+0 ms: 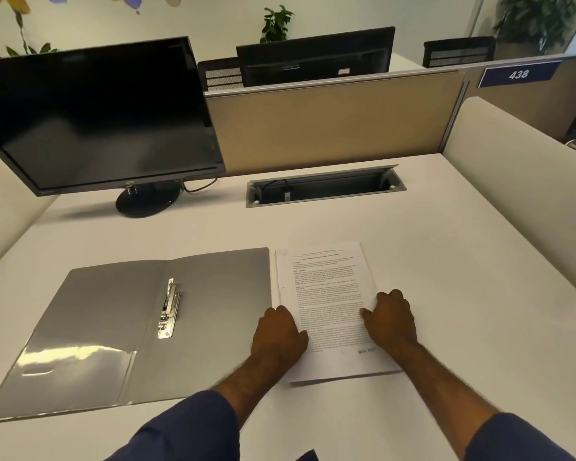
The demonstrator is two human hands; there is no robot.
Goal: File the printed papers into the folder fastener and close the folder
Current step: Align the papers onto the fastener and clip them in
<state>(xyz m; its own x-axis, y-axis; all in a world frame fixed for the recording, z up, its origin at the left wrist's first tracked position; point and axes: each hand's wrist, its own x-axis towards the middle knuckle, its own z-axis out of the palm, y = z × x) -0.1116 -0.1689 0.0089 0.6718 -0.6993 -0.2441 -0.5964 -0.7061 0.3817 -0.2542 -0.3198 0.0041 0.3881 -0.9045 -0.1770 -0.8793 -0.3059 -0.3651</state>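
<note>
A grey folder (113,327) lies open and flat on the desk, left of centre. Its metal fastener (168,309) runs along the spine fold. Just right of the folder lies a stack of printed papers (326,294), text side up. My left hand (278,334) rests on the stack's left edge with fingers curled. My right hand (391,319) sits on the stack's right edge, thumb on top and fingers curled at the side. The papers lie flat on the desk under both hands.
A black monitor (94,118) on a round stand (147,197) stands at the back left. A cable tray slot (325,188) is sunk into the white desk (463,294) behind the papers. A beige partition (333,124) closes the back, a white side panel (519,181) the right.
</note>
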